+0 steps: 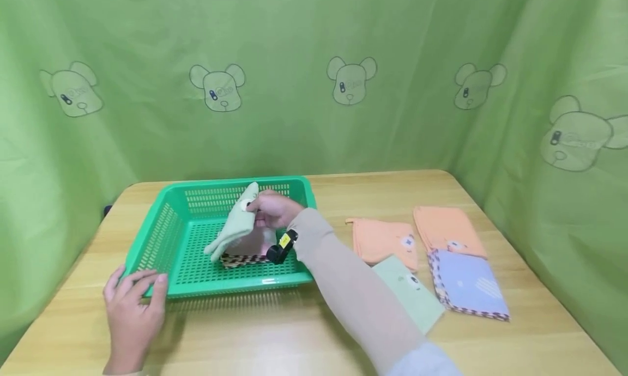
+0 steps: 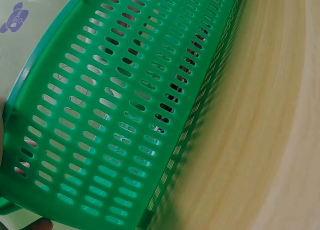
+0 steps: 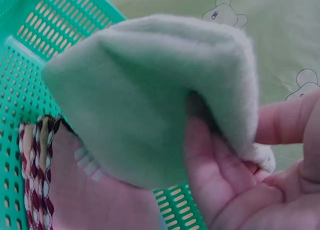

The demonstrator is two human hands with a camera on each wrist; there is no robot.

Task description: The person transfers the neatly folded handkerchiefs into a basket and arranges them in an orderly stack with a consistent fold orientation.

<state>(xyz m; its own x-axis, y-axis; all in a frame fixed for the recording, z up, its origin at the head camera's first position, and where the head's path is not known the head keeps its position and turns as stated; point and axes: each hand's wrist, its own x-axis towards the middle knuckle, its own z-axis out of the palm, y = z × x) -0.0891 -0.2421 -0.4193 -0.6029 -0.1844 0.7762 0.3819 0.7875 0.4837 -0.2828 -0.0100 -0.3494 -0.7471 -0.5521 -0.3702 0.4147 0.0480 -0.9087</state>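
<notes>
My right hand (image 1: 276, 208) pinches a folded pale green towel (image 1: 239, 219) with eyes on it, lifted and tilted inside the green plastic basket (image 1: 221, 284). In the right wrist view, the thumb and fingers (image 3: 200, 162) clasp the fold of the green towel (image 3: 135, 99) from both sides. Below it in the basket lies a folded pink towel (image 3: 100, 195) with a dark-and-white checked edge. My left hand (image 1: 133, 313) grips the basket's front left corner, its fingers curled at the rim. The left wrist view shows the slotted basket wall (image 2: 107, 115) from outside.
Right of the basket, two folded orange towels (image 1: 385, 240), another pale green towel (image 1: 409, 291) and a blue towel (image 1: 468, 283) with a checked edge lie on the wooden table (image 1: 235, 338). My right forearm passes over part of the green one. Green curtains (image 1: 289, 131) surround the table.
</notes>
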